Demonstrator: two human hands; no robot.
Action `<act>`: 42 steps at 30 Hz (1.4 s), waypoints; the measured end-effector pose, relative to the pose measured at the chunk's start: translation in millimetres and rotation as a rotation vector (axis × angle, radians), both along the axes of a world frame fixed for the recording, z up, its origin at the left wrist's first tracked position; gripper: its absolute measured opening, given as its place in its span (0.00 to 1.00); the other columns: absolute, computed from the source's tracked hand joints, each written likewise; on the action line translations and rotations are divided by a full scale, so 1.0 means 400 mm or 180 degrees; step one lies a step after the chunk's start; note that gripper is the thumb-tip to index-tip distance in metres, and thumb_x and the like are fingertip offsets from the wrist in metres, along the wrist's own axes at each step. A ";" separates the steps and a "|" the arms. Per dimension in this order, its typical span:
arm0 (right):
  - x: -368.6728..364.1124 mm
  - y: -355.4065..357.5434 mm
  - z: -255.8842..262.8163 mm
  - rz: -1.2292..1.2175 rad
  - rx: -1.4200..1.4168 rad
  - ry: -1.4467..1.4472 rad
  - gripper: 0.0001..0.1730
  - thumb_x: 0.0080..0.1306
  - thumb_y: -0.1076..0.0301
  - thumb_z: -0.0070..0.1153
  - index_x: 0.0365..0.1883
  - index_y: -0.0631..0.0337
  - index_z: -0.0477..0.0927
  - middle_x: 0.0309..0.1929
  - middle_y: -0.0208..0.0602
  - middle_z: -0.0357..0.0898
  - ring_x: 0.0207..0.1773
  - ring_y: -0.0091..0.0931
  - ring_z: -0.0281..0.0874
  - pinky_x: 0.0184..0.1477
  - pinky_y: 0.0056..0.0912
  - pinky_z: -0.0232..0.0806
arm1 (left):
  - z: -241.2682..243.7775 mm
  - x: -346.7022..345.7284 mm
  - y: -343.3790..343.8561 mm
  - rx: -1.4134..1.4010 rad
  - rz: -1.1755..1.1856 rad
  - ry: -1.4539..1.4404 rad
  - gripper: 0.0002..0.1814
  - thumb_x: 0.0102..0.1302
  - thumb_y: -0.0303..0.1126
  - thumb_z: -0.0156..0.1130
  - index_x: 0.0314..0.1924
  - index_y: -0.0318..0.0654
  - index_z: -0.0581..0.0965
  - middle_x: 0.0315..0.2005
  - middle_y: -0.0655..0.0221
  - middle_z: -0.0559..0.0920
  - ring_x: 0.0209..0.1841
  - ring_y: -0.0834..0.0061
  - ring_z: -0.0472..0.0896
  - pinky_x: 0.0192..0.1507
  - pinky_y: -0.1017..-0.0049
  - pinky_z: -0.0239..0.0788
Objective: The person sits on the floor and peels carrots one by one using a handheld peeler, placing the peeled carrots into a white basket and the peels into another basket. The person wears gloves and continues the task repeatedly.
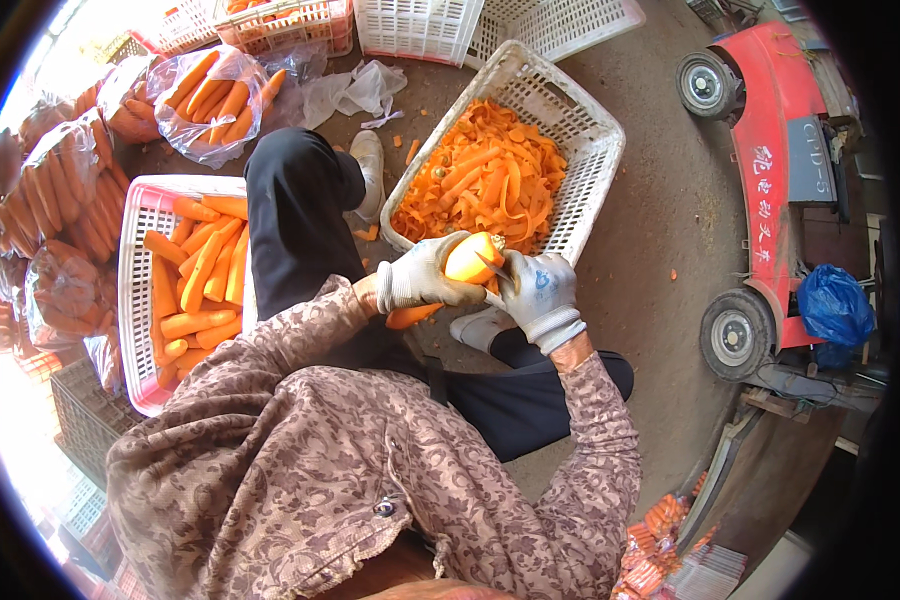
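Note:
My left hand [424, 274], in a pale work glove, is shut around a thick carrot [469, 259] whose stem end points up and to the right. An orange tapered piece [412, 316] shows below that glove; whether it belongs to the same carrot I cannot tell. My gloved right hand [541, 294] grips a small bladed hand tool [489, 267], its blade at the carrot's top end. Most of the tool is hidden by the fingers. Just beyond both hands, a white plastic basket [598, 124] holds a heap of carrot peelings [487, 176].
Left of my knee stands a white and pink crate [136, 225] of peeled carrots [206, 262]. Plastic bags of carrots [210, 105] crowd the far left. More crates [418, 30] stand ahead. On the right is a red wheeled vehicle [772, 150] with a blue bag [835, 306].

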State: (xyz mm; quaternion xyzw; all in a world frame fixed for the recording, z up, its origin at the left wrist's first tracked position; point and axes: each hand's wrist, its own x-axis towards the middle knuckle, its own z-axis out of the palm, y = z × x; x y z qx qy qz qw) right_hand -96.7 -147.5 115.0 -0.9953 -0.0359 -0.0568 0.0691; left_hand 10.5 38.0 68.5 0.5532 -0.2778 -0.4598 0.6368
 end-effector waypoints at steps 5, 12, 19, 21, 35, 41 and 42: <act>0.009 0.012 -0.033 -0.0314 0.0100 -0.0005 0.10 0.56 0.65 0.66 0.36 0.56 0.84 0.23 0.35 0.81 0.29 0.37 0.80 0.37 0.42 0.70 | 0.044 -0.005 -0.005 0.0430 0.0035 -0.0682 0.31 0.52 0.31 0.75 0.56 0.35 0.74 0.39 0.67 0.84 0.39 0.80 0.82 0.43 0.75 0.76; 0.033 0.036 -0.032 -0.0903 -0.0300 0.0999 0.10 0.62 0.57 0.59 0.35 0.53 0.83 0.23 0.37 0.84 0.30 0.36 0.85 0.40 0.41 0.72 | 0.038 -0.003 -0.015 0.0859 0.0214 -0.1692 0.35 0.51 0.43 0.77 0.56 0.36 0.74 0.41 0.56 0.86 0.45 0.63 0.86 0.47 0.69 0.76; 0.066 -0.099 -0.166 -0.0457 -0.1023 0.1718 0.10 0.67 0.59 0.55 0.43 0.49 0.84 0.28 0.34 0.87 0.34 0.35 0.88 0.37 0.42 0.74 | 0.034 0.001 -0.075 0.0089 -0.0624 -0.0364 0.35 0.52 0.45 0.77 0.56 0.33 0.76 0.41 0.65 0.84 0.44 0.74 0.81 0.49 0.71 0.73; 0.095 -0.145 -0.184 -0.1064 -0.0672 0.1814 0.15 0.70 0.55 0.53 0.46 0.51 0.84 0.31 0.37 0.88 0.41 0.34 0.88 0.41 0.44 0.75 | 0.056 -0.005 -0.108 0.0019 -0.0135 0.0001 0.31 0.51 0.31 0.77 0.56 0.37 0.76 0.43 0.72 0.81 0.45 0.80 0.78 0.50 0.75 0.72; -0.066 0.147 -0.235 -0.2574 0.6367 -0.0624 0.27 0.71 0.36 0.53 0.32 0.51 0.70 0.20 0.24 0.67 0.24 0.26 0.74 0.26 0.26 0.69 | -0.041 0.087 -0.129 -0.1426 0.1439 0.2266 0.29 0.69 0.49 0.63 0.62 0.38 0.70 0.50 0.60 0.79 0.56 0.64 0.78 0.63 0.60 0.68; -0.045 0.020 -0.127 -0.2594 0.6523 -0.1194 0.22 0.74 0.47 0.55 0.51 0.56 0.79 0.20 0.21 0.70 0.21 0.19 0.72 0.35 0.22 0.75 | 0.027 0.080 0.018 -0.1262 0.0208 0.1872 0.37 0.74 0.52 0.55 0.72 0.34 0.62 0.64 0.54 0.73 0.65 0.60 0.74 0.65 0.56 0.67; -0.052 -0.015 -0.107 -0.2214 0.6403 -0.0950 0.22 0.75 0.48 0.54 0.51 0.58 0.79 0.20 0.22 0.71 0.21 0.19 0.73 0.33 0.22 0.74 | 0.015 0.095 0.049 -0.1148 -0.0153 0.1964 0.40 0.72 0.57 0.54 0.71 0.33 0.63 0.64 0.53 0.73 0.64 0.59 0.75 0.65 0.58 0.68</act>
